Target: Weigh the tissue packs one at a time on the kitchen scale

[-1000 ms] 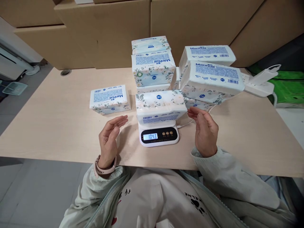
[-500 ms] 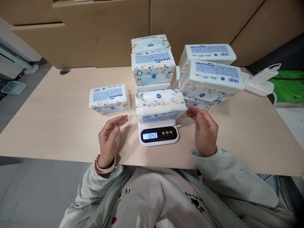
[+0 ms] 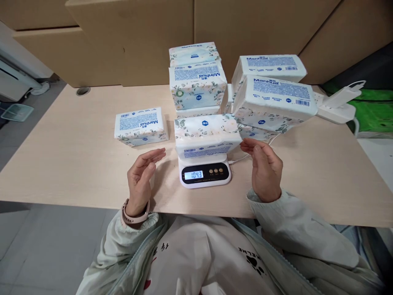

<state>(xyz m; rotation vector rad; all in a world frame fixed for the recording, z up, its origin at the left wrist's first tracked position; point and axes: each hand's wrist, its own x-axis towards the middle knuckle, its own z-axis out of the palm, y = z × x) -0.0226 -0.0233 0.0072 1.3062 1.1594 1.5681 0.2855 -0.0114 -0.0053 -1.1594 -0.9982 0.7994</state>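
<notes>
A pack of tissues (image 3: 207, 135) with a floral print rests on a white digital scale (image 3: 205, 182), whose lit display reads 1043; a decimal point I cannot make out for sure. My left hand (image 3: 141, 178) is held to the left of the scale, fingers stretched out, holding nothing. On the other side, my right hand (image 3: 265, 170) has its fingertips close to the pack's right end; I cannot tell if they touch it. Its fingers are extended too, with nothing in them. Another tissue pack (image 3: 141, 126) lies by itself on the table, beyond my left hand.
Behind the scale stands a stack of tissue packs (image 3: 198, 88), with another stack (image 3: 274, 98) to its right. A white power strip (image 3: 337, 110) with a plugged-in adapter is at the right. Cardboard boxes (image 3: 153, 45) line the back of the wooden table (image 3: 76, 155).
Both hands keep nearly the same pose, and the packs stay where they were. The scale's reading is unchanged. The camera view has shifted very slightly.
</notes>
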